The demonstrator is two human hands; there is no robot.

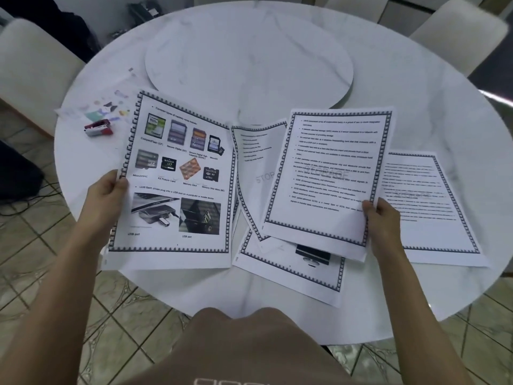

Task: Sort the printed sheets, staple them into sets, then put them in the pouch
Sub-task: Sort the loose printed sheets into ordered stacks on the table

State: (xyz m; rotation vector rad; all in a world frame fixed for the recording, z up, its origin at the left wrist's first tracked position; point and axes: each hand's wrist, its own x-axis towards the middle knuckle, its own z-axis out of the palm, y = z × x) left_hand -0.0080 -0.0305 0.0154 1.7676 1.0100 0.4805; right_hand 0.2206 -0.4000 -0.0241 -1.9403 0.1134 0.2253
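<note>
My left hand [107,187] pinches the left edge of a sheet with memory-card pictures [177,179], lifted over the table's front left. My right hand [380,212] pinches the lower right edge of a text-only sheet [327,173] with a patterned border, also lifted. Between them a curled sheet [255,168] stands bent. Beneath lies a sheet with a dark device picture [299,268], and a further text sheet [427,207] lies flat at the right. A red and white stapler [98,128] sits at the left, beside a clear patterned pouch [102,108].
The round white marble table [277,318] carries a raised turntable disc [249,65] at its middle. Pale chairs [30,65] stand at the left and far right. Tiled floor and dark cables lie below at the left.
</note>
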